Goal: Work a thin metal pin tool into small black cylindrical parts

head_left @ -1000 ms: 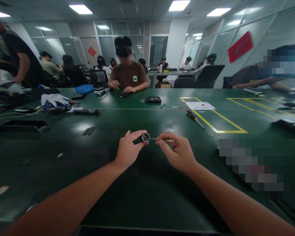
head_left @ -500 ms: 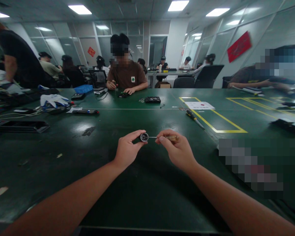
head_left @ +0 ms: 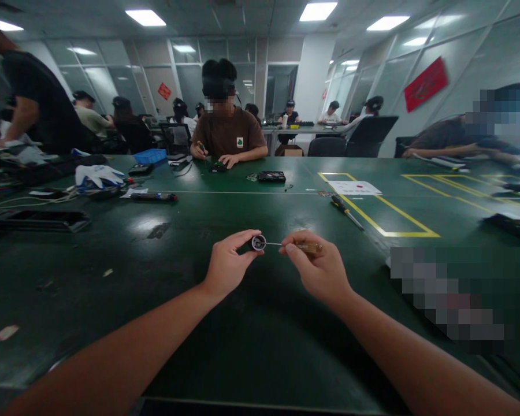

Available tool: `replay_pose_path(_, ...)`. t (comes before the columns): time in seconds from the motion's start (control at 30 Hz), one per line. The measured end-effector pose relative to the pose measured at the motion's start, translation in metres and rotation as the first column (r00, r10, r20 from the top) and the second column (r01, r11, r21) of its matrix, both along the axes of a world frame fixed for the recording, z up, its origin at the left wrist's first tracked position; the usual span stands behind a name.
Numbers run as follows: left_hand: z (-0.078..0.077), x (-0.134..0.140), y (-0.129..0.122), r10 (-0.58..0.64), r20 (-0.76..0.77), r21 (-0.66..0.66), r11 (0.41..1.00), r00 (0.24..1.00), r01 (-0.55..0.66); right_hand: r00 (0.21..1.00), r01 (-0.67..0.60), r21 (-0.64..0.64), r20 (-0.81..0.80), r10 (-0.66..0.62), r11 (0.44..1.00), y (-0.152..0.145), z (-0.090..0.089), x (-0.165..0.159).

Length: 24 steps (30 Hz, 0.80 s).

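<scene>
Between the thumb and fingers of my left hand [head_left: 229, 263] is a small round part [head_left: 259, 242], dark outside with a pale metal rim, its open end facing me. My right hand [head_left: 318, 263] is closed around a screwdriver [head_left: 309, 248] with a clear amber handle. The thin shaft points left and its tip reaches the rim or inside of the round part; which of the two I cannot tell. Both hands are held above the green table [head_left: 260, 346].
Beyond my right hand lies a black-and-yellow screwdriver [head_left: 346, 212], near a paper sheet [head_left: 354, 188] and yellow tape. A black device [head_left: 271, 177] lies further back. White gloves [head_left: 99, 177] and a dark pen-like tool [head_left: 153, 197] lie left. A person [head_left: 229, 130] works opposite.
The whole view has shifted slightly, so everything sits a little further right. My grip on the round part and the screwdriver looks the same, with the shaft still at the part.
</scene>
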<state>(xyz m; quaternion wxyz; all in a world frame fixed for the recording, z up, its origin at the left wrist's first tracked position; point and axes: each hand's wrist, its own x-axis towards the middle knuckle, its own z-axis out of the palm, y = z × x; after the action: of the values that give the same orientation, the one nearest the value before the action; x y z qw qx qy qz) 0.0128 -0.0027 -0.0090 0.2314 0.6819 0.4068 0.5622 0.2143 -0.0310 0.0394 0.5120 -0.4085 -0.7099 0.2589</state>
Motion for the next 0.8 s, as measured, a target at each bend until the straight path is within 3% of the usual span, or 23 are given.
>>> replay_pose_path(0.33, 0.000, 0.000, -0.001, -0.004, 0.002, -0.010, 1.000, 1.000, 0.004, 0.995, -0.018, 0.049, 0.098, 0.013, 0.999, -0.003, 0.002, 0.000)
replay_pose_path(0.43, -0.002, -0.001, 0.001, 0.009, 0.009, -0.012, 1.000, 1.000, -0.008, 0.999, -0.036, -0.064, -0.026, 0.034, 0.997, 0.002, 0.001, -0.002)
replay_pose_path(0.5, -0.003, -0.002, 0.003, 0.020, 0.022, -0.015, 1.000, 1.000, -0.020, 0.976, -0.089, -0.173, -0.210, 0.051, 0.981, 0.009, -0.001, -0.004)
replay_pose_path(0.63, -0.005, -0.002, 0.005, 0.032, 0.046, -0.020, 0.999, 0.998, -0.031, 0.783, -0.246, -0.301, -0.622, 0.006, 0.921, 0.024, -0.006, -0.004)
replay_pose_path(0.7, -0.004, -0.002, 0.005, 0.022, 0.048, -0.023, 1.000, 0.999, -0.021, 0.767, -0.248, -0.290, -0.641, 0.005, 0.924, 0.026, -0.006, -0.002)
replay_pose_path(0.8, -0.004, -0.001, 0.004, 0.016, 0.042, -0.020, 1.000, 0.999, -0.015, 0.877, -0.176, -0.228, -0.479, 0.047, 0.958, 0.021, -0.003, 0.001)
